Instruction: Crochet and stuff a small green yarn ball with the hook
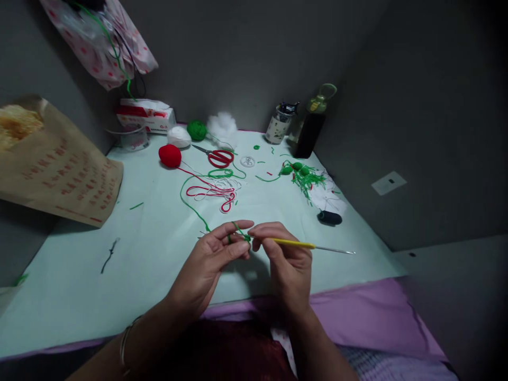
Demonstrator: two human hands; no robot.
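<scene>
My left hand [216, 256] pinches a small piece of green crochet [246, 238], with green yarn [192, 209] looped over its raised forefinger and trailing back across the table. In my right hand [288, 259] is a crochet hook [293, 243] with a yellow handle, held like a pen. One metal end of the hook meets the green piece between the two hands; the other end sticks out to the right. The exact stitch is too small to make out.
Beyond my hands lie tangled red and white yarn [222, 193], red-handled scissors [220, 158], a red ball [170, 156], a green ball [197, 130] and white stuffing [222, 129]. Green crocheted pieces [305, 177] and a dark bottle [310, 127] are right; a paper bag [75, 174] is left.
</scene>
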